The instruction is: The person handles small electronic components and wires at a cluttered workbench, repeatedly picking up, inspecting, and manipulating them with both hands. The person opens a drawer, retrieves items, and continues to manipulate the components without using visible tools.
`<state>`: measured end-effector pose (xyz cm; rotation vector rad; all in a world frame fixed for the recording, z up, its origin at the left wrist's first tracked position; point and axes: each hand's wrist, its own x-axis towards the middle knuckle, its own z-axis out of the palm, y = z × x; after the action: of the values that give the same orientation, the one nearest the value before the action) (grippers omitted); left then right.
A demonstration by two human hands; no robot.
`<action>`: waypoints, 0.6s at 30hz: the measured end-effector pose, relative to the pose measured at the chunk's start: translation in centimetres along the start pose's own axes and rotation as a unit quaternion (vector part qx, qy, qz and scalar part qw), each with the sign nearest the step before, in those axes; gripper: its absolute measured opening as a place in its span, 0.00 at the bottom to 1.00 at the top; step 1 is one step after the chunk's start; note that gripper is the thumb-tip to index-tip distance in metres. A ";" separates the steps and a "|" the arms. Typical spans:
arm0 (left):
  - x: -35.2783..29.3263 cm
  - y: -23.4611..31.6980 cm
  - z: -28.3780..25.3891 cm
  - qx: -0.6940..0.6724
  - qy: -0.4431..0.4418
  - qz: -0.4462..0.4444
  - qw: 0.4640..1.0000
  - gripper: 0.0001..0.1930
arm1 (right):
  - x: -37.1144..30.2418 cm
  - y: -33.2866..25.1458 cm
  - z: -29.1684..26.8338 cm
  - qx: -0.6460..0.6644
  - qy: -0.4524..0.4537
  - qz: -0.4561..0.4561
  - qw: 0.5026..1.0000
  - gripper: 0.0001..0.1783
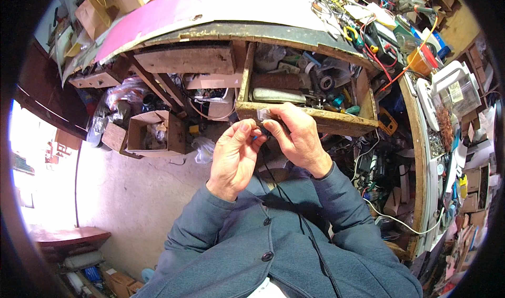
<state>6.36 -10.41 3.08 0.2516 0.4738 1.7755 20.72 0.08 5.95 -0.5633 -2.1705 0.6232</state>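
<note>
In front of the open wooden drawer [336, 123], my two hands are close together at chest height. My left hand [232, 158] is closed in a pinch, thumb against fingertips; whatever it holds is too small to name. My right hand [301, 140] is closed, with a small whitish piece [262, 114] at its index fingertip and thumb. A tiny blue bit shows between the two hands, and I cannot tell which hand has it. Inside the drawer are a pale flat case [279, 95], a roll of tape [326, 83] and several small tools.
Above the drawer runs a worn workbench [273, 31] with pink and white sheets. Pliers [351, 33], red cables and boxes crowd its right end. A cardboard box [149, 134] and a clear plastic bag [203, 149] sit on the floor at left. Electrical clutter fills the right side.
</note>
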 end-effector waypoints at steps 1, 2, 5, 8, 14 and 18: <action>0.1 0.1 0.1 0.003 -0.004 0.004 1.000 0.08 | -0.1 0.0 -0.1 -0.004 0.000 -0.008 1.000 0.13; 0.2 0.4 0.3 0.006 -0.007 0.008 1.000 0.08 | -0.2 0.0 0.0 -0.007 0.000 -0.016 1.000 0.14; 0.4 0.9 0.5 0.008 -0.008 0.010 1.000 0.08 | -0.2 -0.3 0.3 0.011 0.008 -0.028 1.000 0.14; 0.5 0.7 -0.4 0.000 0.005 -0.004 1.000 0.08 | -0.3 -0.8 0.2 0.027 0.001 -0.023 0.999 0.14; 0.4 0.5 -0.2 0.012 -0.001 0.001 1.000 0.09 | -0.1 -1.4 -0.1 0.009 -0.038 -0.026 0.999 0.14; 0.4 0.4 -0.2 0.009 -0.008 0.000 1.000 0.09 | -0.2 -1.5 0.1 0.015 -0.045 -0.009 0.999 0.15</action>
<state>5.80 -10.11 3.04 0.2785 0.4773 1.7681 20.53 -1.19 6.68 -0.5089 -2.2451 0.6818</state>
